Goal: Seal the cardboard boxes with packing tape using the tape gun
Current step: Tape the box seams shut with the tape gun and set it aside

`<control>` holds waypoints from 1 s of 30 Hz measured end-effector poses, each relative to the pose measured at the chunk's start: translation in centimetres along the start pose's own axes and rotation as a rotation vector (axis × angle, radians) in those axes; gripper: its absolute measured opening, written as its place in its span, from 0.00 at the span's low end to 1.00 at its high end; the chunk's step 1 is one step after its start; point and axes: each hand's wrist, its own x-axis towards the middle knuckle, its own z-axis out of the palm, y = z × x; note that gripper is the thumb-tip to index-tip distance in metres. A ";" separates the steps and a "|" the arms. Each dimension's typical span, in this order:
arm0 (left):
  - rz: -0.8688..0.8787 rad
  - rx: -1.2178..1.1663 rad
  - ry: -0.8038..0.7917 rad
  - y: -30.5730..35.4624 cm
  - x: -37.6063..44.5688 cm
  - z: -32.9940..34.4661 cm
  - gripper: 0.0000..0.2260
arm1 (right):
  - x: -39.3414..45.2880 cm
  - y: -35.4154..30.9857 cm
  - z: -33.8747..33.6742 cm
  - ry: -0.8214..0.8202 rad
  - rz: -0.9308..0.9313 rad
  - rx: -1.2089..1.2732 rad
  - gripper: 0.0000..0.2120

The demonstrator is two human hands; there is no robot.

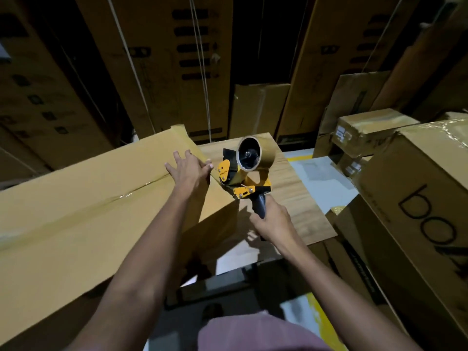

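Note:
A long cardboard box (76,211) lies across the left and middle, its top seam running toward its right end. My left hand (188,169) presses flat on the top near that right edge, fingers spread. My right hand (269,221) grips the dark handle of a yellow and black tape gun (240,176). The gun carries a brown tape roll (255,153) and its front sits against the box's right end, just beside my left hand. A strip of tan tape (186,141) runs along the box's far right edge.
A wooden table top (298,198) lies under and right of the gun. Taped and printed cartons (417,198) are stacked close on the right. Tall flat cartons (164,59) stand along the back. A pale floor with a yellow line (321,173) shows beyond the table.

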 end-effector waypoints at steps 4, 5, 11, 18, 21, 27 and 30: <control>-0.035 -0.066 -0.132 0.5 -1.1 1.5 0.29 | -0.1 0.5 0.8 0.034 0.007 0.051 0.16; -0.048 -0.093 -0.134 0.6 -1.6 1.9 0.29 | 0.0 0.5 0.9 0.038 0.003 0.050 0.15; -0.024 -0.125 -0.046 1.2 -3.5 2.4 0.16 | -0.6 0.2 1.0 0.054 -0.031 0.000 0.15; -0.083 -0.082 -0.021 1.3 -3.7 2.1 0.17 | -1.4 2.4 -1.4 -0.001 -0.028 0.028 0.12; -0.065 -0.030 0.004 2.2 -4.4 2.2 0.17 | -2.8 3.6 -1.2 -0.003 0.017 0.061 0.16; -0.031 -0.087 -0.060 3.9 -6.4 2.8 0.19 | -3.3 3.7 -0.4 0.047 0.017 0.091 0.16; -0.031 -0.112 -0.042 3.8 -6.2 3.4 0.18 | -3.4 3.6 -0.3 0.052 0.016 0.141 0.16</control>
